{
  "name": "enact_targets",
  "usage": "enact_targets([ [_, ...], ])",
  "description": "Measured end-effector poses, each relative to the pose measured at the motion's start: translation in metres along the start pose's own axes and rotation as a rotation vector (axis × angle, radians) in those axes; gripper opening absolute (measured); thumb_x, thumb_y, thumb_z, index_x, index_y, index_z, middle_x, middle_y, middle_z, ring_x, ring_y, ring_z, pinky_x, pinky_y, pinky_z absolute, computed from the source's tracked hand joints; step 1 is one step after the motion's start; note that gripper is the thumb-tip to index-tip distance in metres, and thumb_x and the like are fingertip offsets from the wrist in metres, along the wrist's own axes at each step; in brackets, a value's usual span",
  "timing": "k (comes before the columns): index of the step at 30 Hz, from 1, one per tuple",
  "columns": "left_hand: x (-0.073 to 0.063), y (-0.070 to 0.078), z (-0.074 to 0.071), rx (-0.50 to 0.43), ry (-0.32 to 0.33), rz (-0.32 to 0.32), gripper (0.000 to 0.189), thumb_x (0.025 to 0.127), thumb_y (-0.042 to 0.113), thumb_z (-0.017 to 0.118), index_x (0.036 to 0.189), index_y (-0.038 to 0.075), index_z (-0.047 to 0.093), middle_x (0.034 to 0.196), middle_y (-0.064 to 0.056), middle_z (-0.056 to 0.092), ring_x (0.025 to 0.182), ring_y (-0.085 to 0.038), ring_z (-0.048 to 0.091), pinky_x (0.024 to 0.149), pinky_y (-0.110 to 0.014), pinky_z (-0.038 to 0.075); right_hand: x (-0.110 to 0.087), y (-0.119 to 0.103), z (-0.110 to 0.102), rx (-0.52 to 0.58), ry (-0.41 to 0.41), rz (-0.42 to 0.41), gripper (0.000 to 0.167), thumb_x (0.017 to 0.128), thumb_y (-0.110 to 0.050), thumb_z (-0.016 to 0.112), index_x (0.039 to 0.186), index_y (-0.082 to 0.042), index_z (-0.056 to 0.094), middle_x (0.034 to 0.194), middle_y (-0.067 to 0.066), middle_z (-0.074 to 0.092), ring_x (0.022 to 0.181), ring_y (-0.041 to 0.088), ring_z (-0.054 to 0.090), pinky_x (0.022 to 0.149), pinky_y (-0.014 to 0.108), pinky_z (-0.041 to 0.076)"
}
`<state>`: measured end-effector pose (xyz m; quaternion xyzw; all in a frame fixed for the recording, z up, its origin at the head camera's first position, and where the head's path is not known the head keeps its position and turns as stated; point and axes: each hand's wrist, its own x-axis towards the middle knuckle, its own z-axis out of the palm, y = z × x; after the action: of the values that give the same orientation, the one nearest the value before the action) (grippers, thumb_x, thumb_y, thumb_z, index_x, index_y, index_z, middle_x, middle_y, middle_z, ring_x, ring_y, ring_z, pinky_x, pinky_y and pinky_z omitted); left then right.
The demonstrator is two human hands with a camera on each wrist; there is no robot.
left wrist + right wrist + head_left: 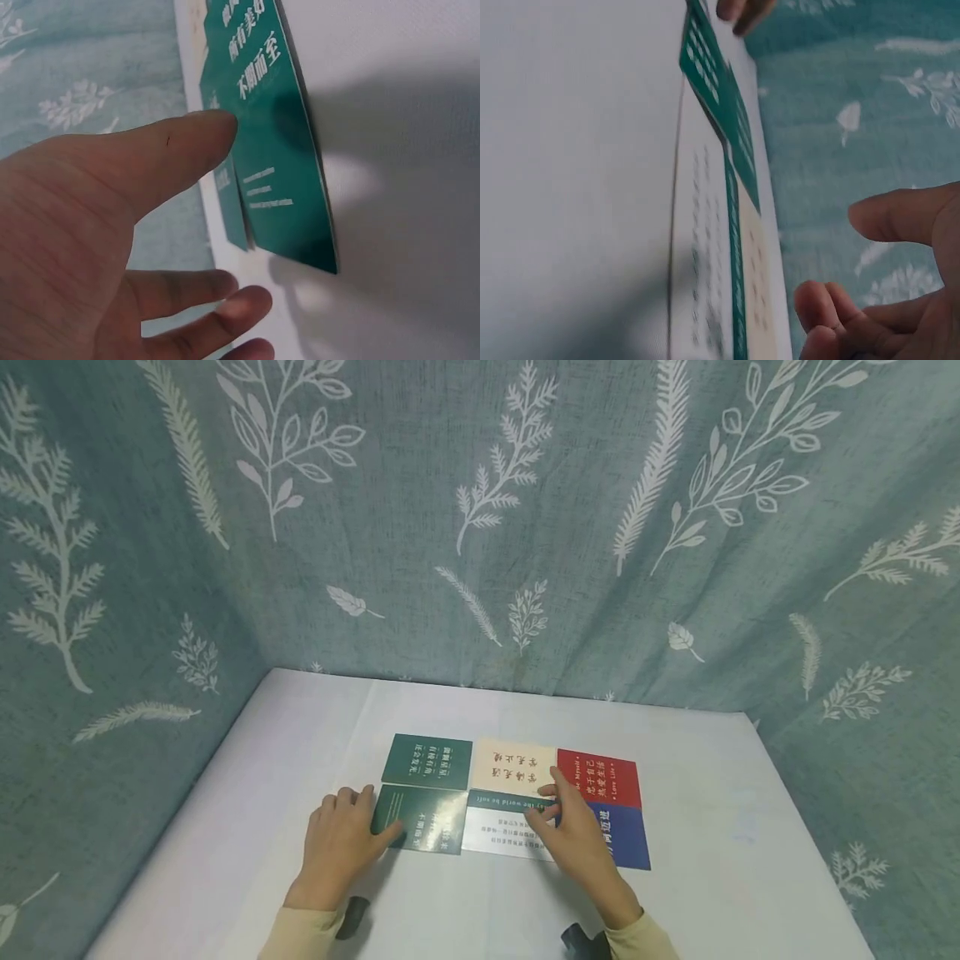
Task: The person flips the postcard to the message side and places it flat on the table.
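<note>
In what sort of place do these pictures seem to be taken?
Probably a curtained-off corner set up for recording: leaf-patterned curtains hang behind and beside a white table, where six printed cards lie in two rows.

White table: a wide passage runs between its right edge and the flat block of six cards; a narrower strip separates cards from far edge. Curtain: a barrier rising at far, left and right edges. Left hand: blocks the cards' near-left corner. Right hand: blocks their right half. Between hands: a free lane over the middle cards, narrowed nearer by dark wrist fittings.
</note>
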<state>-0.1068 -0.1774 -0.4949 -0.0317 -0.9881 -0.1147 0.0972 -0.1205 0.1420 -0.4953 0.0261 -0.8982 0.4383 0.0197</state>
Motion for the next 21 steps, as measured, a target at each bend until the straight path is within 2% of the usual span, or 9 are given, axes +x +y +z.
enact_targets([
  [3,0.003,0.000,0.004,-0.025,-0.073,-0.028,0.076,0.079,0.050,0.082,0.124,-0.009,0.063,0.099,-0.024,0.062,0.081,-0.036,0.054,0.068,-0.050,0.048,0.002,-0.008,0.012,0.006,-0.071,0.008,0.076,0.089,-0.025,0.076,0.153,-0.004,0.041,0.120,0.006,0.064,0.079,0.012,0.056,0.063,0.025,0.049],
  [7,0.005,0.000,0.007,-0.025,-0.135,-0.057,0.079,0.081,0.053,0.079,0.127,-0.008,0.061,0.102,-0.022,0.061,0.084,-0.035,0.052,0.073,-0.050,0.048,0.003,-0.015,0.031,0.048,-0.191,0.010,0.073,0.091,-0.031,0.072,0.152,-0.003,0.042,0.117,0.005,0.064,0.075,0.011,0.055,0.061,0.027,0.048],
  [10,0.006,0.003,0.010,-0.010,-0.105,-0.046,0.078,0.079,0.053,0.080,0.124,-0.009,0.063,0.097,-0.021,0.060,0.080,-0.033,0.051,0.073,-0.050,0.048,0.005,-0.018,0.042,0.090,-0.279,0.012,0.075,0.092,-0.033,0.071,0.152,-0.001,0.040,0.116,0.005,0.064,0.076,0.012,0.059,0.065,0.030,0.051],
  [13,0.006,0.004,0.012,-0.011,-0.080,-0.041,0.077,0.078,0.052,0.081,0.122,-0.008,0.065,0.093,-0.020,0.059,0.077,-0.031,0.049,0.069,-0.047,0.046,0.008,-0.021,0.053,0.126,-0.330,0.022,0.075,0.091,-0.032,0.072,0.151,0.001,0.040,0.110,0.006,0.063,0.070,0.015,0.062,0.064,0.034,0.053],
  [17,0.005,0.001,0.013,-0.043,-0.078,-0.053,0.075,0.077,0.051,0.083,0.123,-0.006,0.066,0.095,-0.019,0.058,0.077,-0.029,0.046,0.065,-0.043,0.043,0.012,-0.025,0.063,0.098,-0.331,0.025,0.072,0.090,-0.030,0.073,0.149,0.002,0.044,0.104,0.005,0.061,0.069,0.016,0.060,0.063,0.034,0.051],
  [21,0.003,-0.002,0.014,-0.074,-0.071,-0.062,0.075,0.075,0.049,0.085,0.124,-0.005,0.066,0.100,-0.020,0.058,0.080,-0.030,0.047,0.065,-0.043,0.043,0.014,-0.028,0.069,0.046,-0.322,0.020,0.071,0.090,-0.031,0.072,0.147,0.003,0.046,0.103,0.004,0.062,0.080,0.016,0.057,0.068,0.035,0.049],
])
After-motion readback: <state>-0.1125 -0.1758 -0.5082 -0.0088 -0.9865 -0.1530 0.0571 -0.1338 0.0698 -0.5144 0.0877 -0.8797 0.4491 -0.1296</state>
